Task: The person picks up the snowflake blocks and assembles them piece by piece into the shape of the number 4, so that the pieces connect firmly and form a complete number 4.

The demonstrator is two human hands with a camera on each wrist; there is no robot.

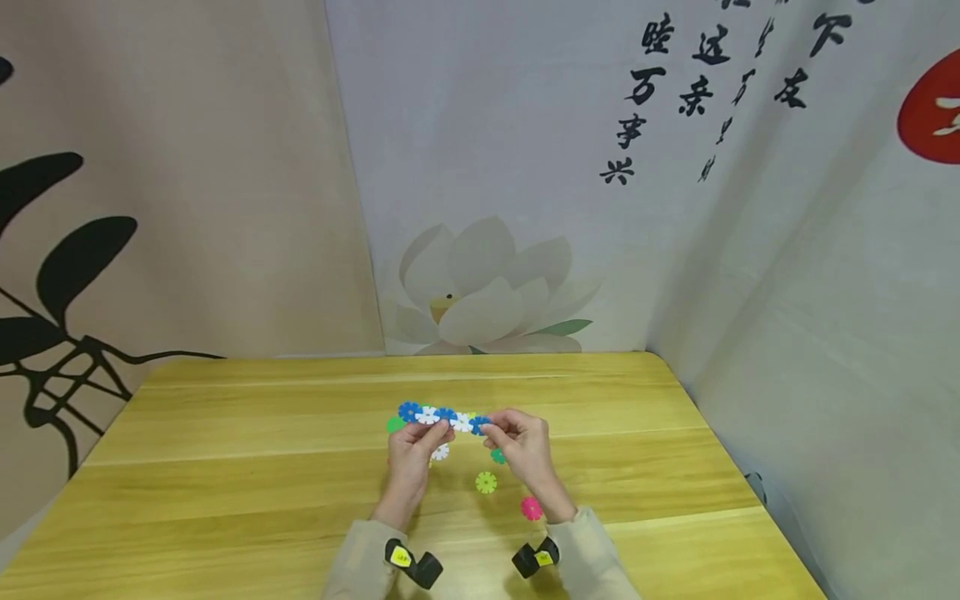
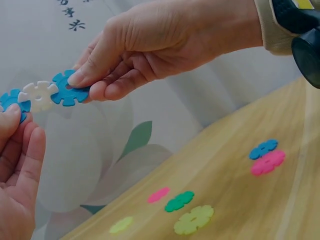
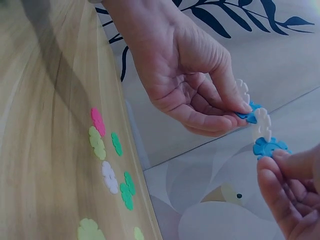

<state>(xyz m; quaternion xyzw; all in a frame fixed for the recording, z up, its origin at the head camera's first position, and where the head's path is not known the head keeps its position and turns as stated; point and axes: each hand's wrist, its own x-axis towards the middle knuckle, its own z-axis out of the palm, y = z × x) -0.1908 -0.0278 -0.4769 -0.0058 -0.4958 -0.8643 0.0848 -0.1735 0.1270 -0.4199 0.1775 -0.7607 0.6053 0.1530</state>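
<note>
At lower centre of the frame, the left hand (image 1: pixel 409 468) and right hand (image 1: pixel 527 450) pinch the middle and right end of a blue-and-white flower-disc chain (image 1: pixel 446 414) held above the bench (image 1: pixel 225 475), apparently a joining step, the next move seemingly calling for aligned, steady pressure.

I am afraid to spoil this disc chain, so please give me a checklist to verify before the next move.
1. Left hand pinches the middle blue flower disc: ok.
2. Right hand pinches the end blue flower disc: ok.
3. The chain's five discs alternate blue and white: ok.
4. Slots pushed in fully: cannot tell.
5. A loose white flower disc lies on the table: ok.
6. One hand free: not ok, both hold the chain.
</note>
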